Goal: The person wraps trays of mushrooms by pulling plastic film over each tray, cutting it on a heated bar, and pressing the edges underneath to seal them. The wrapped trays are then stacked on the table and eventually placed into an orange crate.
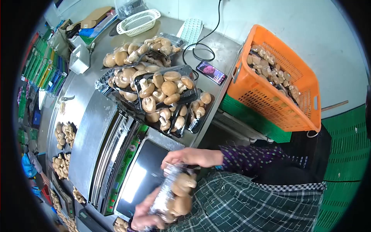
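A film-wrapped tray of mushrooms (178,195) is held in front of my apron, slightly blurred by motion. My right hand (189,157) grips its upper end, with the fingers curled over the film. At the lower end, my left hand (148,212) is closed around the tray's edge. Just beyond both hands lies the dark flat plate (143,174) of a wrapping machine (101,154), with a film roll and a green strip along it. Several packed trays of mushrooms (164,91) are piled behind the machine on the metal table (112,42).
An orange crate (278,104) with mushroom packs stands at the right, above a green crate (255,120). A phone (211,72) and black cable lie on the table. A white basket (138,22) is at the back. Unwrapped mushroom trays (62,166) sit left of the machine.
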{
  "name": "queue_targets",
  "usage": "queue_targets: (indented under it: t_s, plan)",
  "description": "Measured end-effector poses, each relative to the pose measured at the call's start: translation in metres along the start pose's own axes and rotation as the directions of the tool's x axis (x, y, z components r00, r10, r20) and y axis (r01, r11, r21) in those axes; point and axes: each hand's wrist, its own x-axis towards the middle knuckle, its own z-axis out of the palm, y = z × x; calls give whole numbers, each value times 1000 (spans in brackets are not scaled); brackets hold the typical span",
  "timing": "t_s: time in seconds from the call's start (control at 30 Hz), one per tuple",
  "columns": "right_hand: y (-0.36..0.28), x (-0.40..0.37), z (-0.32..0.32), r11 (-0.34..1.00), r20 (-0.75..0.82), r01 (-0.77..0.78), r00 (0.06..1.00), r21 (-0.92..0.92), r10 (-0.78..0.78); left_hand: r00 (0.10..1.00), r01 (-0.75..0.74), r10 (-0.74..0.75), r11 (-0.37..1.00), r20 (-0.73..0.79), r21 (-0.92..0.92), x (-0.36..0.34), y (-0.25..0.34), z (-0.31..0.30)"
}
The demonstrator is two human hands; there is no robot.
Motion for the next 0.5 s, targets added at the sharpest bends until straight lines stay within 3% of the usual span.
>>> queue_targets:
  t_s: [0.03,0.07,0.1,0.13,0.17,0.2,0.23,0.27,0.3,0.37,0.4,0.43,0.47,0.5]
  plan:
    - [-6,-12,4,957,22,68,998,-283,-65,992,-101,83,970,-90,-221,4,-24,-15]
    - [-9,-19,12,833,58,135,991,-536,-123,957,-256,203,927,-209,-273,16,-31,-10]
    - [-14,-13,21,847,-40,186,971,-499,-237,920,-347,225,850,-322,-397,21,-49,-15]
    - [-20,-2,14,858,-52,160,976,-489,-211,868,-450,235,744,-437,-494,27,-49,-7]
    - [-35,3,6,838,-89,119,977,-533,-196,765,-570,349,758,-541,-317,35,-43,-3]
    - [-61,11,-2,816,-125,80,975,-573,-183,594,-741,227,528,-772,-415,42,-56,-14]
    - [-83,27,-13,764,-125,267,903,-588,-411,572,-769,322,531,-754,-356,48,-41,-6]
    - [-108,42,-26,819,-269,365,817,-443,-510,547,-795,414,529,-727,-297,55,-26,1]
    - [-142,54,-40,818,-406,394,725,-419,-557,624,-692,585,722,-519,-18,51,-24,-9]
    - [-184,95,-107,763,-555,486,526,-426,-645,616,-666,547,746,-567,-5,51,-33,-17]
    - [-199,116,-150,550,-440,371,342,-748,-830,601,-642,515,767,-611,15,50,-41,-22]
    - [-214,132,-155,779,-712,340,324,-526,-623,565,-635,509,771,-650,52,50,-39,-22]
    - [-216,152,-190,758,-651,321,389,-567,-652,546,-603,491,793,-679,89,49,-35,-24]
    - [-206,163,-242,298,-245,-3,580,-955,-777,547,-598,514,792,-661,121,46,-30,-27]
